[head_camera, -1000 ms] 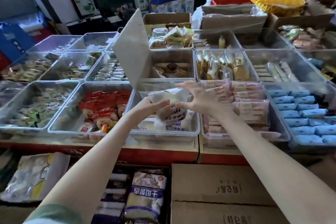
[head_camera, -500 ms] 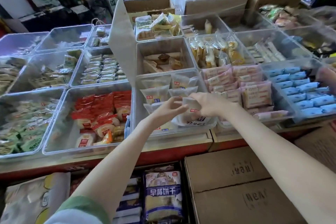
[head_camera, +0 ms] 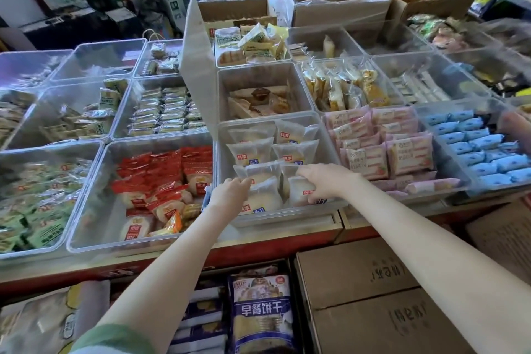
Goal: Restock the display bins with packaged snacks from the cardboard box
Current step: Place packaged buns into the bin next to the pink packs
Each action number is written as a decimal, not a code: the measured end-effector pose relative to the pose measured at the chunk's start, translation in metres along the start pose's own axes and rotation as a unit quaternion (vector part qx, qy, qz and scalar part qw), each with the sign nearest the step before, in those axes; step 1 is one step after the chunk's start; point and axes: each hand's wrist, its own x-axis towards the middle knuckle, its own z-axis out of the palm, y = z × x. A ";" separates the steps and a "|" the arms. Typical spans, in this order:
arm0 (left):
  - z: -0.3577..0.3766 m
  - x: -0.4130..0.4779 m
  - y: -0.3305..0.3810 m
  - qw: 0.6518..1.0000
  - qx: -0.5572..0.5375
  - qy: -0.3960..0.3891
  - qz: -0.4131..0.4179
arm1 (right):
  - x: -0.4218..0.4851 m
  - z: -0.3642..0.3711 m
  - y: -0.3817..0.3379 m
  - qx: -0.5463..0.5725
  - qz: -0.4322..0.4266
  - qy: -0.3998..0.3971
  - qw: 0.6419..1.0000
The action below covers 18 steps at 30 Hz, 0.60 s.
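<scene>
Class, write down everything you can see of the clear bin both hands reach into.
The clear plastic bin is square, straight-walled, standing at the front of the counter between the red-packet bin and the pink-packet bin. Rows of frosted white packets lie inside, partly filling it. The left hand and right hand hold the nearest packets.

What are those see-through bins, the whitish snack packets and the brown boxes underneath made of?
The bin looks like clear rigid plastic, fairly glossy: its contents show through the walls. The snack packets are probably thin frosted plastic film, as the pastry shows hazily through. The boxes look like matte brown cardboard with printed marks and a flap seam.
</scene>
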 end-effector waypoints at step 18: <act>-0.011 0.027 -0.033 0.985 -0.020 -0.002 0.174 | 0.028 0.026 0.003 -0.017 -0.035 -0.049 0.998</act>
